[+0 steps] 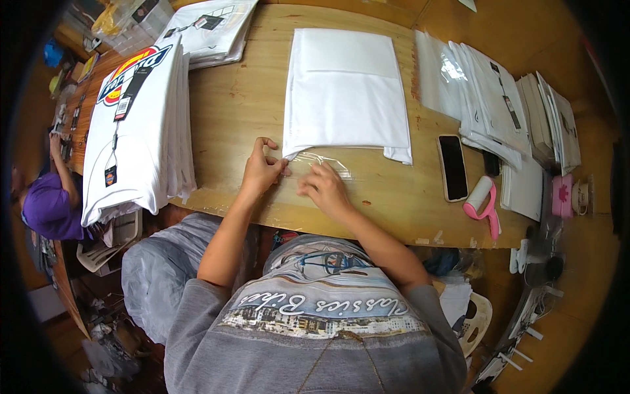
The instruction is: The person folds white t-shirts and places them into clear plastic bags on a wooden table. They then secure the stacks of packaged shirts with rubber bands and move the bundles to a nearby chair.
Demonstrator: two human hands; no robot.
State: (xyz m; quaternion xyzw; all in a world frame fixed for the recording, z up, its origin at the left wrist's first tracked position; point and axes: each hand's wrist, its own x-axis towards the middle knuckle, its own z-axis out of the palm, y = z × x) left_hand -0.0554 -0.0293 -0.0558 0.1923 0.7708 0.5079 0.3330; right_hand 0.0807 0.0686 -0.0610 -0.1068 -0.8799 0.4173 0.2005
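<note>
A white folded garment (348, 105) lies flat in the middle of the table, with its near edge toward me. Thin clear plastic, apparently a bag (335, 164), shows past that edge and catches the light. At the garment's near left corner, my left hand (261, 172) has thumb and fingers closed on the edge of the plastic. My right hand (325, 190) hovers over the plastic just to the right, fingers loosely bent and apart, with nothing visible in them.
Stacked white T-shirts with black tags (141, 125) stand at the left; another pile (213, 29) lies behind. On the right are bagged shirts (489, 98), a phone (452, 167) and a pink-handled lint roller (482, 203). A person in purple (52, 207) sits far left.
</note>
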